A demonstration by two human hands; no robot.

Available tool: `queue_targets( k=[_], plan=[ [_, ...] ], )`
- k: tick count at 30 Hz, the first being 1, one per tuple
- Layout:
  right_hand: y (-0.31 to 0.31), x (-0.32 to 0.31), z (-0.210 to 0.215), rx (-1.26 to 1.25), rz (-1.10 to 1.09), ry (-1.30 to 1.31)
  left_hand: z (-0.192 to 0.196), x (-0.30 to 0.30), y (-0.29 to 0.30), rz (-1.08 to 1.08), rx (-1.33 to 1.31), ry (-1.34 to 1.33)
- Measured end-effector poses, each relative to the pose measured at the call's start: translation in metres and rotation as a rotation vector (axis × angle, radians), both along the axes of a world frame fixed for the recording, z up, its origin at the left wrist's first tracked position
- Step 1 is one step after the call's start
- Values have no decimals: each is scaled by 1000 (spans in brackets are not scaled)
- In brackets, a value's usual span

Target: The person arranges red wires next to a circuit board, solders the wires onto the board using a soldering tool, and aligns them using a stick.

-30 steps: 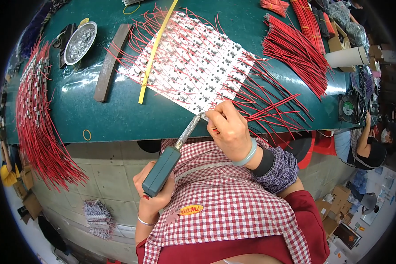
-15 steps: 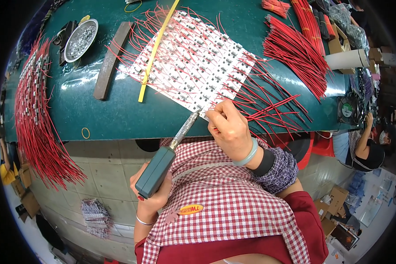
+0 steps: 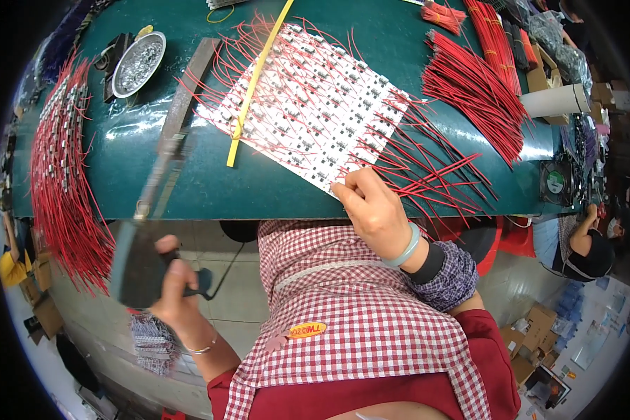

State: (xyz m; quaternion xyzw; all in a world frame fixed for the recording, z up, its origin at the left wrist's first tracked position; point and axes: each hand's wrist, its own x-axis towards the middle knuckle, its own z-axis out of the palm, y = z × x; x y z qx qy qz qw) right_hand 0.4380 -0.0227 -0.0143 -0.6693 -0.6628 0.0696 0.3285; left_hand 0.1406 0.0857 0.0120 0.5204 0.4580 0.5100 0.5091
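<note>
My left hand is wrapped round the grip of a dark green soldering gun, blurred by motion. The gun's long metal barrel points up over the table edge, its tip near a flat dark bar. Fingers pinched, my right hand rests at the near corner of a white circuit board panel; what lies between the fingertips is hidden. Rows of small dark parts and thin red wires cover the panel. A yellow strip crosses its left part. Loose red and dark wires spread out from its right side.
A metal bowl of silvery bits stands at the far left. Wired board strips hang over the left table edge. Bundles of red wire lie at the right, near a pale tube and a small fan. Another person sits far right.
My left hand has swung the soldering gun away from the panel's near corner, leftward to the bar. My right hand has stayed by the corner, shifting slightly.
</note>
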Motion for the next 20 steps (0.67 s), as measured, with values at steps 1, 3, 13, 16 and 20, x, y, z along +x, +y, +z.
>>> queue_targets(
  k=[1,3,13,16,20],
  plan=[
    [0,0,3,-13,33,-68,7,-6,11,31,70,-7],
    [1,1,4,5,49,-110,20,-15,26,39,186,-52],
    [-4,4,-15,86,-7,78,31,0,26,-60,-5,-162],
    [-3,4,-16,81,-14,117,22,23,-9,-162,-115,-46],
    [-1,4,-15,88,-7,99,-9,18,-43,-225,-113,138]
  ],
)
